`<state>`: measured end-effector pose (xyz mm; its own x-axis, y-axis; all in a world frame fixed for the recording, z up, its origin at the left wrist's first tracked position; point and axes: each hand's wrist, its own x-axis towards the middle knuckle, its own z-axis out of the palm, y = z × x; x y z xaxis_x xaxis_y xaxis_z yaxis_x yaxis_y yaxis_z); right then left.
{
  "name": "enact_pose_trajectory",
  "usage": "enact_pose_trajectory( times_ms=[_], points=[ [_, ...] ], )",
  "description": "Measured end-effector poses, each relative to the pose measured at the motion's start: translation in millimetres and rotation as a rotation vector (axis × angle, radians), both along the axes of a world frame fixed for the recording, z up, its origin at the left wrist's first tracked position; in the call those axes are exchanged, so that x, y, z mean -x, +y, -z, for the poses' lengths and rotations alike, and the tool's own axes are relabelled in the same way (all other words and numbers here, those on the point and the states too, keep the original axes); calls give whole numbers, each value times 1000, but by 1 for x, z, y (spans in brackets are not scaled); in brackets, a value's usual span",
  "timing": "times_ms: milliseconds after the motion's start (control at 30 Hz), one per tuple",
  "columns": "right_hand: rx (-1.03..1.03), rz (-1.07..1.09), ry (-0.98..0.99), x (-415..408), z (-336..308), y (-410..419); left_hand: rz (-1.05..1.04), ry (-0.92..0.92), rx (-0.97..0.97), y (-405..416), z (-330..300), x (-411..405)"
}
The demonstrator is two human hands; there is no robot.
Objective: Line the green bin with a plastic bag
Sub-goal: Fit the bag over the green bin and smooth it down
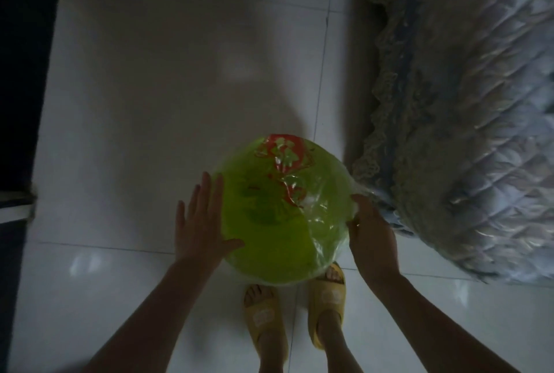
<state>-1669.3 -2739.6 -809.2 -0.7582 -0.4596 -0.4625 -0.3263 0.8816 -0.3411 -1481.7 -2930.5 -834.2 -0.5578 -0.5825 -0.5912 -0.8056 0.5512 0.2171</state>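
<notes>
on the white tiled floor [150,102], just ahead of the person's feet in yellow slippers [326,297], stands the green bin [269,237], seen from straight above so its round mouth faces the camera. a clear plastic bag [317,207] with red print lies over the opening and sags inside, its film wrinkled and shiny on the right half, which suggests it is spread but not yet smoothed flat against the wall.

the left hand [201,222] lies flat with fingers spread and straight against the bin's left edge; its grip is open and holds nothing, and it looks placed there to steady the bin or press the bag's hem down over the rim. the right hand [370,231] is at the opposite edge, fingers curled in on bunched film at the rim, so its grip is closed on the bag, probably to pull the slack over that side.

a quilted bed cover [464,102] with a lace frill hangs just beside the bin on the right, close to the right hand, so there is little room to work there. the lining seems nearly done; tucking the rim remains.
</notes>
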Motion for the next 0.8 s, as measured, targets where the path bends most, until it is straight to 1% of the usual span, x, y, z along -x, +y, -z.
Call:
enact_pose_trajectory(
  times_ms=[100, 233, 300, 400, 467, 533, 567, 600, 667, 700, 767, 800],
  points=[
    [60, 172, 63, 8, 6, 10, 38, -58, 22, -3, -1, -4],
    [74, 196, 108, 17, 23, 24, 70, -90, 44, -3, -1, -4],
    [45, 277, 39, 23, 37, 25, 78, -86, 50, -3, -1, -3],
    [-37, 389, -142, 33, 57, 30, 88, -91, 53, -3, -1, -2],
    [-61, 398, -262, 38, 62, 34, 91, -89, 50, -3, -1, -1],
    [-51, 376, -317, 43, 57, 34, 101, -93, 43, -4, -3, 0],
    [-28, 328, -292, 44, 50, 33, 104, -93, 38, -4, -4, 1],
    [25, 238, -219, 44, 43, 32, 108, -87, 40, -4, -6, 2],
    [163, -28, -78, 36, 20, 26, 111, -60, 51, -5, -9, 3],
    [195, -171, -48, 30, 9, 21, 111, -55, 52, -5, -11, 4],
    [167, -402, -48, 19, -5, 10, 112, -57, 49, -6, -14, 6],
    [132, -473, -77, 15, -6, 5, 111, -61, 41, -5, -14, 6]
  ],
)
